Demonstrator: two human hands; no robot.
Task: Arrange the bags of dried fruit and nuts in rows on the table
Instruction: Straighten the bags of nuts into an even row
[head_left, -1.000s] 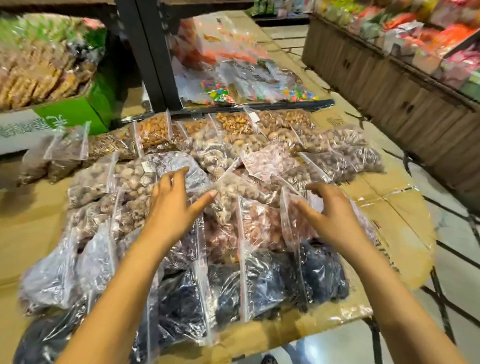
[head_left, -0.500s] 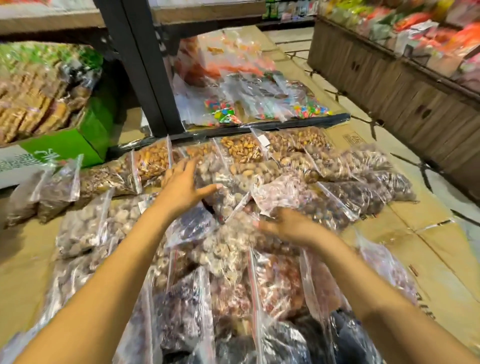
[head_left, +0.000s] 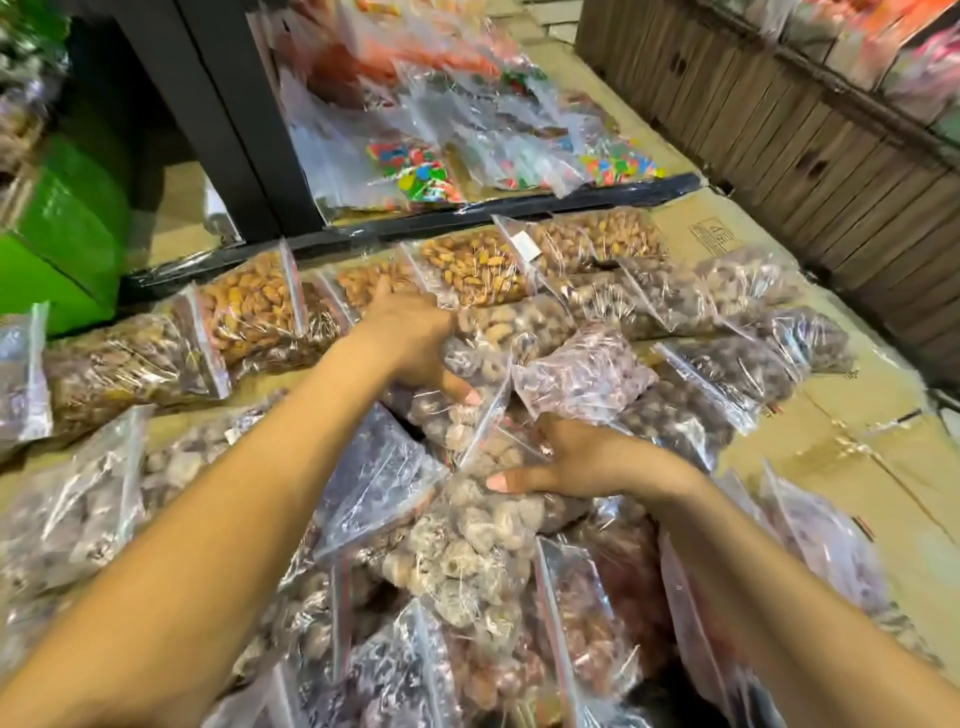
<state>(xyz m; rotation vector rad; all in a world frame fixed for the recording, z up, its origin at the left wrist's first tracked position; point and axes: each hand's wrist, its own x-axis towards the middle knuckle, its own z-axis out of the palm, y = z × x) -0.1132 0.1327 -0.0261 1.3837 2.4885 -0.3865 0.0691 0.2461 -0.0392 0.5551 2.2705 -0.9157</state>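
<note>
Many clear zip bags of nuts and dried fruit cover the cardboard-topped table (head_left: 857, 457). Almond bags (head_left: 249, 306) lie in a back row, and darker nut bags (head_left: 727, 364) sit at the right. My left hand (head_left: 415, 343) reaches forward, palm down, and grips a bag of pale dried fruit (head_left: 452, 421) in the middle of the pile. My right hand (head_left: 576, 457) lies just nearer, its fingers curled on a large bag of pale dried fruit (head_left: 467, 551). A pinkish bag (head_left: 582, 374) sits tilted between and beyond the hands. A dark fruit bag (head_left: 374, 467) lies under my left forearm.
A black post (head_left: 234, 119) and a black rail border the back of the table. Bags of coloured sweets (head_left: 415, 171) lie beyond it. A green box (head_left: 67, 223) stands at the left and a wooden stall wall (head_left: 779, 130) at the right. Bare cardboard shows at the right.
Both hands have moved forward into the middle of the pile and closed on bags of pale dried fruit. The view has shifted closer and further down over the bags.
</note>
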